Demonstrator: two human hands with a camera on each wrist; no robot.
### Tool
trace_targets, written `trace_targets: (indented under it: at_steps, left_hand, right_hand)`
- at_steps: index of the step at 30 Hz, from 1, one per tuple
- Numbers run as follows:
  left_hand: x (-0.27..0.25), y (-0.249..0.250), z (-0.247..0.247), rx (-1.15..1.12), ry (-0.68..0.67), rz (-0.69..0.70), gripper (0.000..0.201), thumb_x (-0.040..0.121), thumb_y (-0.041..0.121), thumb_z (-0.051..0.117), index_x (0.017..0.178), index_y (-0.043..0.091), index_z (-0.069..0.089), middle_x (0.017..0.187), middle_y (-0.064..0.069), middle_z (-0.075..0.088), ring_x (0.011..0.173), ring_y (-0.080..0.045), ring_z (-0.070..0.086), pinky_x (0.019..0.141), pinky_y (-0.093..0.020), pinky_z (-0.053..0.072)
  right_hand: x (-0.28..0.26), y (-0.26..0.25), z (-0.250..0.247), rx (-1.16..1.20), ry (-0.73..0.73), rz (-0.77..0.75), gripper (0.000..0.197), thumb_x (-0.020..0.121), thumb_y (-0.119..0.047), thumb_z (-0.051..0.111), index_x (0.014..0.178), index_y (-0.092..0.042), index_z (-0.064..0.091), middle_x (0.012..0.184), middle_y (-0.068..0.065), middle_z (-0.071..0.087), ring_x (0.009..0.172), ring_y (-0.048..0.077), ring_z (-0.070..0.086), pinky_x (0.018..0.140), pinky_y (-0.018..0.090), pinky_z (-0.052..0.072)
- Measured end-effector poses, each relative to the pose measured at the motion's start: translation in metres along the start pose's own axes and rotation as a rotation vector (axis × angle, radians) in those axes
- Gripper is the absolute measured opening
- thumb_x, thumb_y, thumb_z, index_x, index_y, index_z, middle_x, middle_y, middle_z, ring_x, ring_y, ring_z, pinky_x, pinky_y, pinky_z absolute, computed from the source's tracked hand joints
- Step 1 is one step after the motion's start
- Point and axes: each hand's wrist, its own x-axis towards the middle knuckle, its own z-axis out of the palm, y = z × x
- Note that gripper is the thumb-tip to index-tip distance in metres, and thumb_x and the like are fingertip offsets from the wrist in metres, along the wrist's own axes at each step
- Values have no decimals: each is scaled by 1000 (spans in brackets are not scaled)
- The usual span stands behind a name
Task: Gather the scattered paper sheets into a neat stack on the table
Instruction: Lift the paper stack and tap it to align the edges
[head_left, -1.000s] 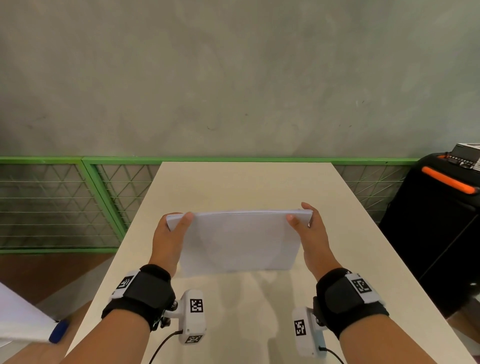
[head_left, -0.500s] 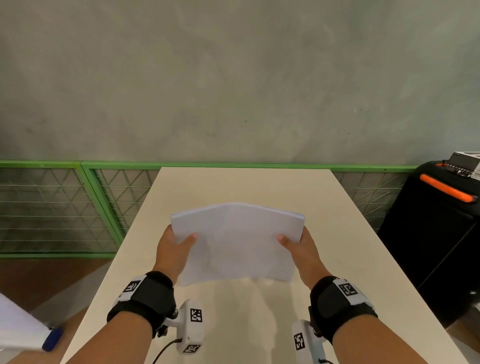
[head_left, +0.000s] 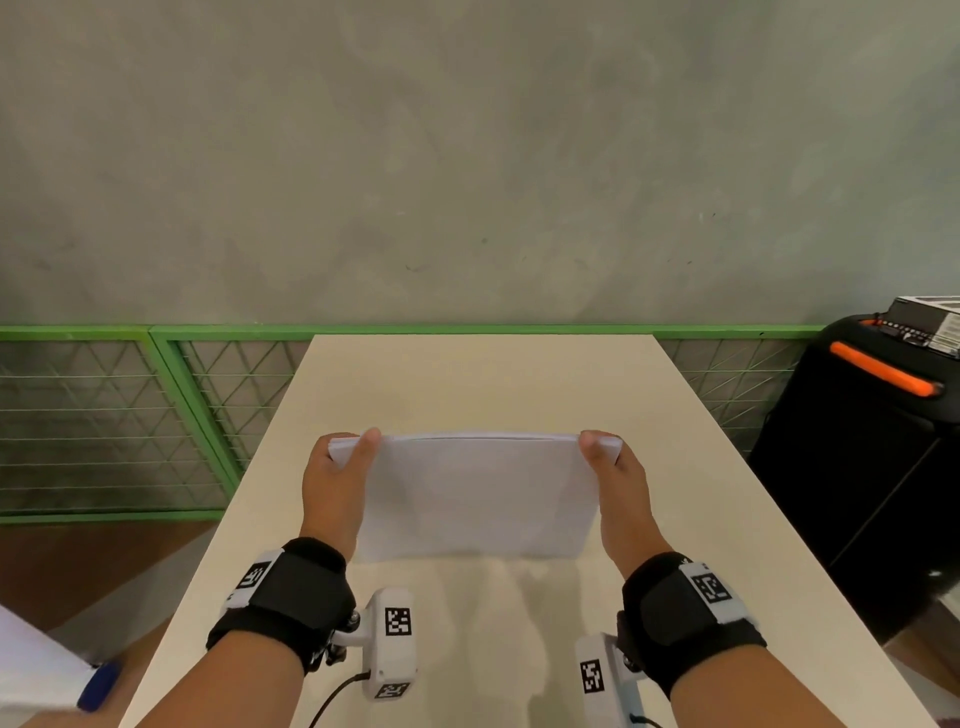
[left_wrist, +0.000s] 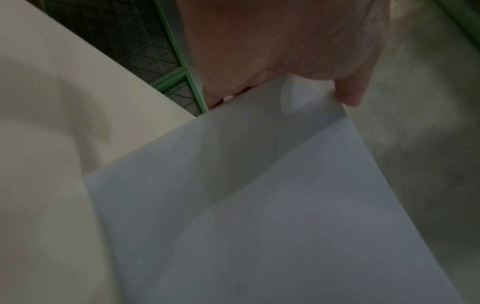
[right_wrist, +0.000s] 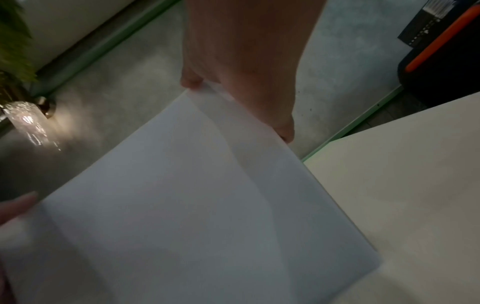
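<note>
A stack of white paper sheets (head_left: 478, 493) stands on edge over the middle of the beige table (head_left: 467, 384), its lower edge at the tabletop. My left hand (head_left: 337, 467) grips the stack's left top corner, thumb on the near face. My right hand (head_left: 618, 467) grips the right top corner the same way. In the left wrist view the paper stack (left_wrist: 259, 205) hangs below my left hand (left_wrist: 298, 67). The right wrist view shows the sheets (right_wrist: 194, 205) pinched by my right hand (right_wrist: 241, 82). The fingers behind the paper are hidden.
A green mesh fence (head_left: 130, 415) runs behind and left of the table, before a grey wall. A black case with an orange handle (head_left: 883, 374) stands at the right. A white sheet and a blue object (head_left: 98, 686) lie at the lower left, off the table.
Half a second ago the stack was tilted back with my hands lower on its sides. It is upright on its lower edge again, and both hands have moved up to the top corners.
</note>
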Motion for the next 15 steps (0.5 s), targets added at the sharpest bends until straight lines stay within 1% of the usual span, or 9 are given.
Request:
trace_targets:
  at_steps: [2, 4, 5, 7, 9, 11, 12, 15]
  left_hand:
    - [1, 3, 3, -49, 26, -42, 16, 90, 30, 57, 82, 17, 53, 77, 2, 50, 70, -14, 47, 61, -25, 37]
    - [2, 3, 4, -66, 31, -68, 21, 91, 30, 53, 74, 20, 49, 74, 1, 48, 68, -15, 45, 60, -26, 35]
    - [3, 2, 3, -69, 28, -85, 22, 91, 31, 51, 73, 19, 48, 73, 1, 47, 69, -17, 44, 60, -27, 34]
    - [4, 4, 1, -71, 29, -113, 22, 92, 32, 47, 78, 15, 48, 74, 1, 45, 69, -17, 42, 60, -28, 32]
    - [6, 3, -3, -78, 35, -130, 22, 94, 33, 44, 79, 16, 50, 77, 2, 44, 70, -16, 42, 63, -28, 31]
    - [7, 1, -7, -93, 19, -165, 25, 92, 38, 44, 74, 23, 53, 77, 2, 47, 77, -20, 43, 66, -30, 32]
    - [7, 0, -7, -112, 15, -187, 27, 92, 40, 43, 73, 24, 54, 77, 2, 47, 79, -21, 43, 66, -31, 32]
    - [0, 4, -4, -135, -12, -237, 33, 94, 43, 39, 72, 21, 51, 72, -1, 46, 68, -19, 44, 62, -28, 33]
  right_hand:
    - [3, -5, 3, 44, 51, 23, 11, 87, -29, 58, 88, -19, 61, 87, -2, 57, 80, 17, 53, 67, 27, 42]
    - [5, -8, 6, 75, 86, 55, 8, 85, -24, 58, 82, -17, 59, 82, -1, 53, 78, 19, 48, 66, 27, 39]
    - [5, -9, 7, 84, 97, 65, 8, 81, -25, 59, 79, -17, 59, 80, 0, 52, 77, 19, 47, 65, 27, 38]
    - [5, -12, 9, 91, 111, 80, 11, 73, -27, 57, 75, -17, 59, 78, 0, 52, 73, 19, 47, 64, 27, 37]
    - [5, -11, 9, 91, 119, 98, 14, 73, -30, 57, 76, -17, 60, 78, 0, 52, 73, 19, 47, 63, 27, 37]
    - [6, -10, 8, 95, 115, 117, 14, 79, -30, 57, 79, -17, 58, 80, 1, 52, 75, 20, 46, 62, 28, 37]
    - [6, -9, 8, 89, 111, 126, 13, 83, -29, 55, 80, -16, 57, 81, 1, 51, 75, 21, 46, 62, 28, 36]
    - [5, -12, 7, 82, 105, 153, 15, 87, -23, 49, 78, -18, 60, 83, 0, 53, 73, 19, 48, 60, 28, 36]
